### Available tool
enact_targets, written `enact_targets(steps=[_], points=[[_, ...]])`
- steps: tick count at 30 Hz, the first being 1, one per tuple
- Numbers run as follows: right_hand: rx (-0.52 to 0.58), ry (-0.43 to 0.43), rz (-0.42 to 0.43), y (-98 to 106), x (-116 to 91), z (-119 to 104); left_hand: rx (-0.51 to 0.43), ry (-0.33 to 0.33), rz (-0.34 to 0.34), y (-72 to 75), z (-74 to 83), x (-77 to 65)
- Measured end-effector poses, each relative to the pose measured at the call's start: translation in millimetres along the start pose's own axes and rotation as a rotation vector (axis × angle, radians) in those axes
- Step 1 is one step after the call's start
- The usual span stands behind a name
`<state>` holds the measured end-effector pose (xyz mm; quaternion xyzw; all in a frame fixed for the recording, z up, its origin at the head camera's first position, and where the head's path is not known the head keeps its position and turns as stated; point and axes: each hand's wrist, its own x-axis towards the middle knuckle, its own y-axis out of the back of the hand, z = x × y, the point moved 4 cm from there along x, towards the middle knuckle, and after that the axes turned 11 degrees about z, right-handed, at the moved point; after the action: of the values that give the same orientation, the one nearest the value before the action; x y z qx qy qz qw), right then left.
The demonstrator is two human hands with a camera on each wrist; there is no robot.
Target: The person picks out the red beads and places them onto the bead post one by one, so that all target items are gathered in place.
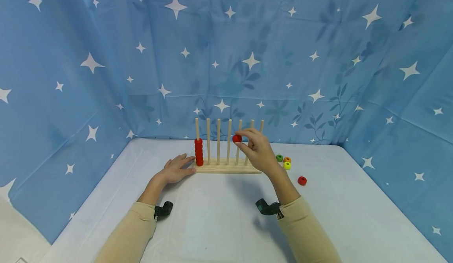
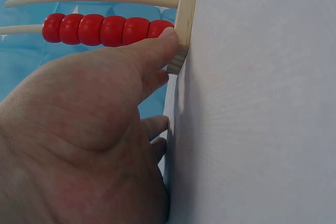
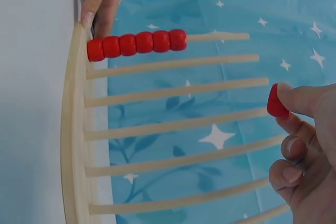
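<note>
A wooden bead stand (image 1: 228, 170) with several upright pegs stands on the white table. Several red beads (image 1: 199, 153) are stacked on its leftmost peg. My left hand (image 1: 175, 170) steadies the stand's left end, the thumb on the front corner and the index finger at the end behind it; the left wrist view shows the thumb beside the lowest bead. Between thumb and index finger, my right hand (image 1: 260, 151) pinches a loose red bead (image 3: 277, 102), raised near the tops of the middle pegs. That bead is apart from the pegs' wood as far as I can tell.
Right of the stand lie a green bead (image 1: 279, 158), an orange bead (image 1: 287, 159) and a yellow bead (image 1: 287, 165) close together. Another red bead (image 1: 302, 181) lies nearer the front. A blue star-patterned curtain (image 1: 226, 58) hangs behind the table (image 1: 212, 216).
</note>
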<state>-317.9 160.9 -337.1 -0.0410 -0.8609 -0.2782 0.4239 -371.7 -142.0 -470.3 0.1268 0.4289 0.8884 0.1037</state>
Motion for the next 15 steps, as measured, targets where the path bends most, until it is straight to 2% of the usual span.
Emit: enact_targets(steps=[15], points=[[-0.002, 0.061, 0.029, -19, -4, -11, 0.000, -0.010, 0.019, -4.9, -9.7, 4.5]])
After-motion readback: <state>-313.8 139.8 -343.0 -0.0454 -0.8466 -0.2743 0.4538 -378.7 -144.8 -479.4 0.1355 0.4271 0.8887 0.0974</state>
